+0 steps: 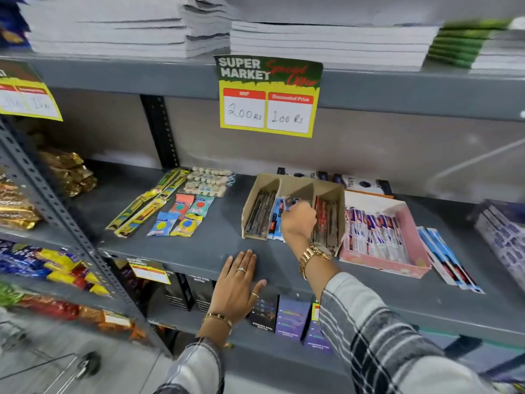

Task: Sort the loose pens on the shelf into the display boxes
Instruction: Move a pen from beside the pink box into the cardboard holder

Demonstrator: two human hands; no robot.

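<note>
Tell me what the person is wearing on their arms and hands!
Both arms have plaid sleeves, pale grey-white with dark stripes. The right hand has a chunky gold watch at its wrist. The left hand wears a ring with a small stone, another thin ring on the thumb, and a slim gold bangle at the wrist.

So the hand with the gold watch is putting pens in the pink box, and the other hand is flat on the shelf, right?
Not quite. The head view shows the right hand with the watch at the brown cardboard box, not the pink box. The left hand is flat on the shelf.
</note>
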